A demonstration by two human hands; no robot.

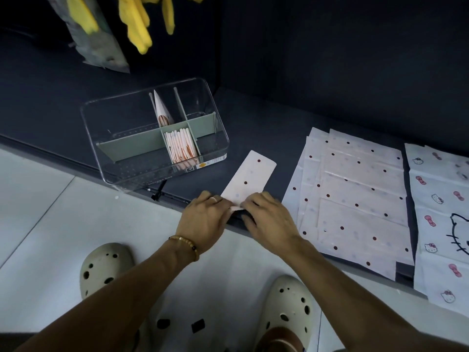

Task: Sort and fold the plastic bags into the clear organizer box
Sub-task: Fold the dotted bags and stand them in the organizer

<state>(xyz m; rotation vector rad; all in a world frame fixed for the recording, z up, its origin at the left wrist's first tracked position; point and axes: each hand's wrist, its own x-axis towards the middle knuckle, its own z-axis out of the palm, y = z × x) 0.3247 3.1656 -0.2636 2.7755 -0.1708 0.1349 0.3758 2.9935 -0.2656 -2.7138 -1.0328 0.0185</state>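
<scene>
A pale pink polka-dot bag (250, 176), folded into a long narrow strip, lies on the dark shelf (266, 123) just right of the clear organizer box (106, 138). My left hand (205, 219) and my right hand (269, 219) both pinch the strip's near end, where a small corner is turned up. The box has green dividers; its front middle compartment holds several folded white-and-orange bags (181, 147), and one folded triangle (162, 110) stands in the compartment behind.
A stack of flat polka-dot bags (355, 194) lies to the right, with cat-print bags (441, 219) beyond it. Yellow gloves (137, 24) and a grey pouch (99, 44) hang at the back left. White floor tiles and my two cream clogs (286, 311) are below.
</scene>
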